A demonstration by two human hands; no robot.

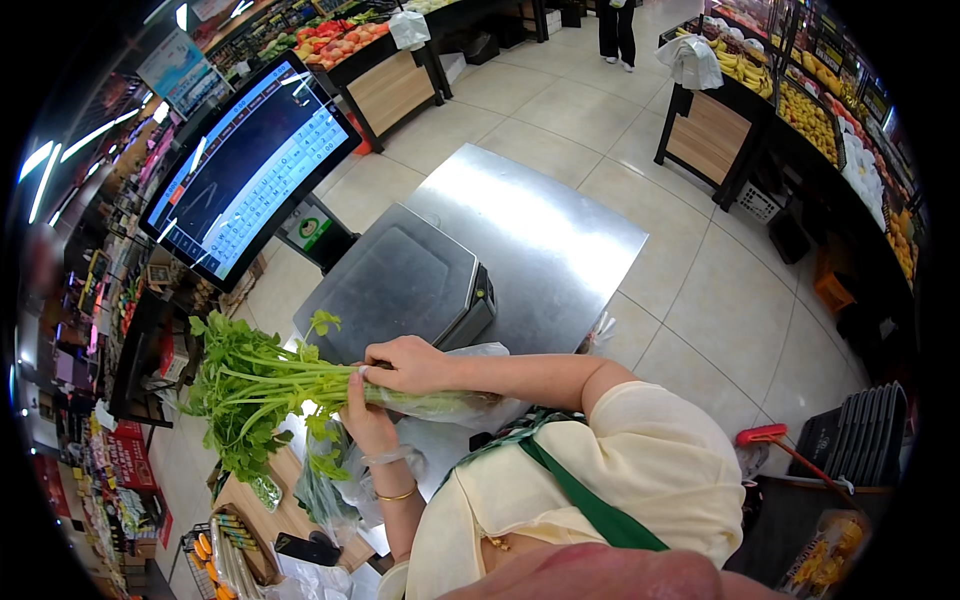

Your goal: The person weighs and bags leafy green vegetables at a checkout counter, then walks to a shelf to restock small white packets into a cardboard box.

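A leafy bunch of celery (pixel 247 390) lies across my front, its leaves to the left and its stalk ends inside a clear plastic bag (pixel 442 405). My right hand (pixel 409 365) grips the stalks from above, near the bag's mouth. Against the same stalks, just below, my left hand (pixel 367 420) holds on with its thumb up, touching the right hand's fingers. Some of the fingertips are hidden. Beyond the hands sits a weighing scale (pixel 397 277) with a dark flat top, on a shiny metal table (pixel 525 225).
A touchscreen (pixel 255 172) stands at the upper left. Bagged greens (pixel 322 487), a black phone (pixel 307 549) and a wooden board (pixel 285 480) are at the lower left. Fruit stands with bananas (pixel 739 67) line the right; stacked black baskets (pixel 847 439) stand at the lower right. A person (pixel 616 34) is far off.
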